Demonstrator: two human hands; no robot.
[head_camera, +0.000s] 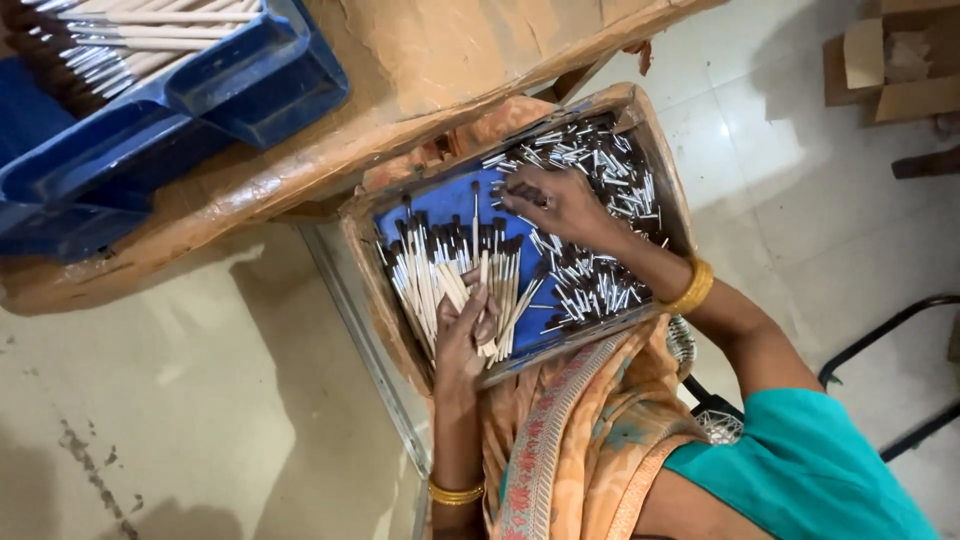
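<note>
Far left, at the upper corner: a blue plastic crate (250, 75) on the edge of a worn wooden table (450, 60), holding pale sticks (150, 30). Below, bare dusty floor (200, 420). Centre: a shallow tray (660, 150) with a blue bottom and brown rim, resting on the lap. In the tray's left half, a fanned bunch of pale sticks with dark tips (440, 270), tips toward the table edge. Left hand (462, 330) closed around the near ends of that bunch, fingers curled, gold bangle (456, 492) at the wrist. In the tray's right half, a loose heap of short dark and silvery pieces (600, 170). Right hand (555, 200) palm down on that heap, fingers bent into the pieces; pinching one or not, cannot tell. Further right, a gold bangle (692, 288), a teal sleeve (800, 470), cardboard boxes (900, 60) at the upper corner.
</note>
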